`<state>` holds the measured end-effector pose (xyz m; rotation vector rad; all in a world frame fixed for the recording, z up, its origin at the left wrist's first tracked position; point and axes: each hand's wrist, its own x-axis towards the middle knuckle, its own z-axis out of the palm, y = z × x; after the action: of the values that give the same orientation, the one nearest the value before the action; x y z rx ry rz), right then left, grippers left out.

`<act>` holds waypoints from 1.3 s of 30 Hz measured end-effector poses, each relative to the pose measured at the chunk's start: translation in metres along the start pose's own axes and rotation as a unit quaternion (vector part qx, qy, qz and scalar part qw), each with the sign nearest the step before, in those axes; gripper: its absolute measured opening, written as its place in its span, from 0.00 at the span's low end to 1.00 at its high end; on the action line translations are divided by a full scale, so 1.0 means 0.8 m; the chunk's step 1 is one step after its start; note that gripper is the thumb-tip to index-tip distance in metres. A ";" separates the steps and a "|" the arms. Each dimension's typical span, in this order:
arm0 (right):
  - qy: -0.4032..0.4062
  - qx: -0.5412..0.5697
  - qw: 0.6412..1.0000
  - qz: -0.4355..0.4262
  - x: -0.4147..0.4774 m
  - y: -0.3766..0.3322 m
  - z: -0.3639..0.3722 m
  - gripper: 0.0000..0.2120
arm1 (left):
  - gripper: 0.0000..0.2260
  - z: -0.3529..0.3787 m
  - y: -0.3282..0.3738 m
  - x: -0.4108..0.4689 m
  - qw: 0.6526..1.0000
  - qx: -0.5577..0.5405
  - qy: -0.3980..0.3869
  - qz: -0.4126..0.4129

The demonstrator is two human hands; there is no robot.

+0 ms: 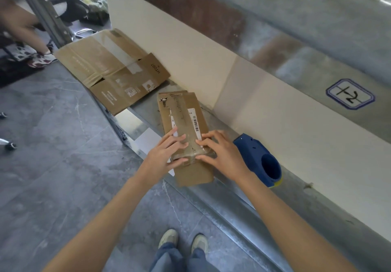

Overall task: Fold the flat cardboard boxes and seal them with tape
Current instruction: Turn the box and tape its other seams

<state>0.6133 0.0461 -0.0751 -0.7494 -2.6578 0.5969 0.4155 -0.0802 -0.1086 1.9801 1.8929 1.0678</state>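
Note:
A small brown cardboard box [186,119] with a white barcode label lies on the metal shelf [237,195], partly over its front edge. Clear tape [191,150] runs along its top and across it near my hands. My left hand [167,155] lies on the box's left side, fingers spread and pressing the tape. My right hand [220,153] lies on the right side, its fingers also flat on the tape. A blue tape dispenser [260,159] sits on the shelf just right of my right hand. A larger flattened cardboard box [112,70] lies further back on the shelf.
A cream wall panel [275,110] backs the shelf, with a metal beam and a numbered sticker [350,94] above. Grey floor [53,144] lies to the left. Another person's legs and shoes [40,59] are at the far left. My own feet [182,242] stand below.

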 end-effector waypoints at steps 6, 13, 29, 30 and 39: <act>-0.011 0.029 1.000 0.003 0.007 0.003 -0.005 0.21 | 0.18 -0.009 -0.004 0.002 0.999 -0.019 -0.038 -0.015; -0.006 0.067 0.997 0.047 0.011 -0.002 -0.001 0.19 | 0.10 0.001 0.008 0.001 0.991 -0.094 0.046 -0.080; -0.029 0.105 0.994 -0.003 0.012 0.021 -0.015 0.15 | 0.21 -0.021 0.014 0.004 0.997 -0.047 0.002 -0.058; -0.029 0.105 0.994 0.000 0.012 0.023 -0.015 0.16 | 0.21 -0.021 0.016 0.003 0.997 -0.046 0.001 -0.057; -0.029 0.153 0.987 0.042 0.017 0.022 -0.025 0.16 | 0.19 -0.027 0.013 -0.002 0.989 -0.091 -0.021 -0.114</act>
<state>0.6176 0.0731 -0.0638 -0.7647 -2.5106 1.0359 0.4108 -0.0900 -0.0876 1.6304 1.8732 1.0815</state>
